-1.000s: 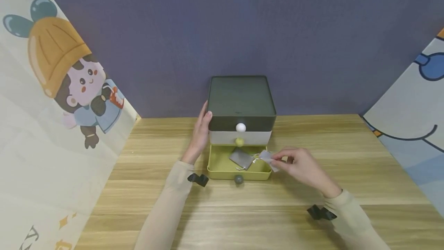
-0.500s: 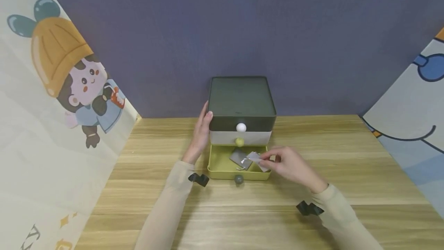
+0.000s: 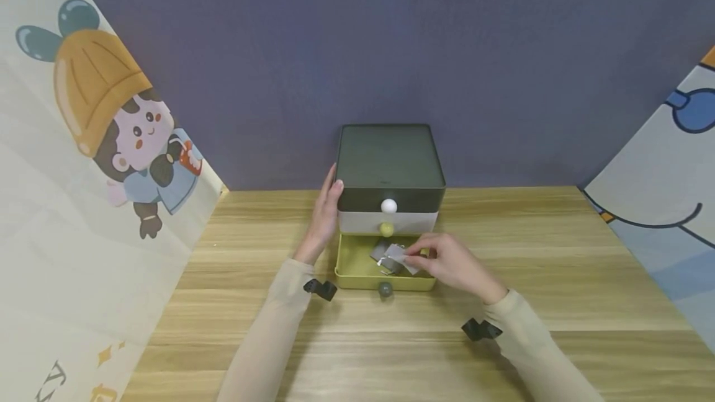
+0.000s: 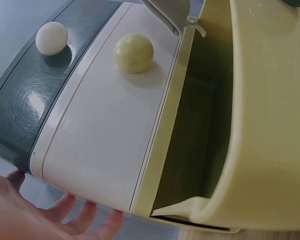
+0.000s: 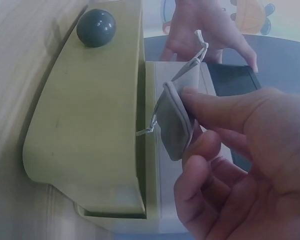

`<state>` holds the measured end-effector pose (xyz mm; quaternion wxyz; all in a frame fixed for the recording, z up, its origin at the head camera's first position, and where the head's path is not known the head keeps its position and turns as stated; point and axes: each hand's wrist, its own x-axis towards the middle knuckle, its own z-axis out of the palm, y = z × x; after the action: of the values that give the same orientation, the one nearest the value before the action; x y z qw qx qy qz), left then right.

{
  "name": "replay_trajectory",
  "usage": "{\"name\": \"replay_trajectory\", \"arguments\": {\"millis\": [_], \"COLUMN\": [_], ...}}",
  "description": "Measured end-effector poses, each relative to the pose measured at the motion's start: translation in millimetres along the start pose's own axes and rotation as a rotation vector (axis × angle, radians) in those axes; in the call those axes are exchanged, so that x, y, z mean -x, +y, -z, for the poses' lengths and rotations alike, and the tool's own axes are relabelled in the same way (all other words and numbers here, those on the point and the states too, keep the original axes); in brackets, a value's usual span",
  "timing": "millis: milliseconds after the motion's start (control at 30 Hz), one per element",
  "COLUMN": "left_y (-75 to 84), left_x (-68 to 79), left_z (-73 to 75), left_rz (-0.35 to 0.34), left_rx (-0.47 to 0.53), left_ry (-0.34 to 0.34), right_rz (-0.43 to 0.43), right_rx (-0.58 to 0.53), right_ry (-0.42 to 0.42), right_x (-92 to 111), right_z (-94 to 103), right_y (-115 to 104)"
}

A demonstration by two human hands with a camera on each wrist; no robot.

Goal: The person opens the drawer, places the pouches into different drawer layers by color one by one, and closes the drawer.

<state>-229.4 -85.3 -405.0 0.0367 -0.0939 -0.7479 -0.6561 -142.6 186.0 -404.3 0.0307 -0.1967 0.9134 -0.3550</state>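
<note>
A small three-tier drawer unit (image 3: 391, 157) stands against the back wall, and its yellow-green bottom drawer (image 3: 354, 281) is pulled out. My left hand (image 3: 321, 219) rests against the unit's left side, with fingertips touching it in the left wrist view. Between thumb and fingers, my right hand (image 3: 454, 264) pinches a light grey drawstring pouch (image 5: 173, 127) with white cords. This pouch hangs above the open drawer. Underneath it a darker grey pouch (image 3: 378, 249) lies inside the drawer, partly covered from the head camera.
The unit's upper drawers are closed, with a white knob (image 3: 388, 206) and a yellow-green knob (image 3: 386, 229). A dark knob (image 3: 385, 290) sticks out from the bottom drawer's front. Wood-grain tabletop (image 3: 368, 352) extends around the unit.
My right hand has moved left with the light grey pouch, from the drawer's right edge to over the darker pouch. The left hand has stayed against the unit.
</note>
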Motion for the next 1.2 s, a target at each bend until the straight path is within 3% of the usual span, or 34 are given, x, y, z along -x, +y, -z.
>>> {"name": "replay_trajectory", "arguments": {"millis": [467, 1000, 1200], "left_y": [-0.2, 1.3, 1.5], "left_x": [2.9, 1.1, 0.6], "left_z": [-0.4, 0.3, -0.1], "left_rz": [0.003, -0.013, -0.008], "left_rx": [0.034, 0.004, -0.003], "left_ry": [-0.007, 0.005, 0.007], "right_rz": [-0.028, 0.024, -0.006], "right_rx": [0.014, 0.042, 0.053], "right_ry": [-0.014, 0.023, 0.035], "right_x": [-12.9, -27.7, -30.3], "right_z": [-13.4, -24.1, -28.4], "right_y": [2.5, 8.4, 10.3]}}
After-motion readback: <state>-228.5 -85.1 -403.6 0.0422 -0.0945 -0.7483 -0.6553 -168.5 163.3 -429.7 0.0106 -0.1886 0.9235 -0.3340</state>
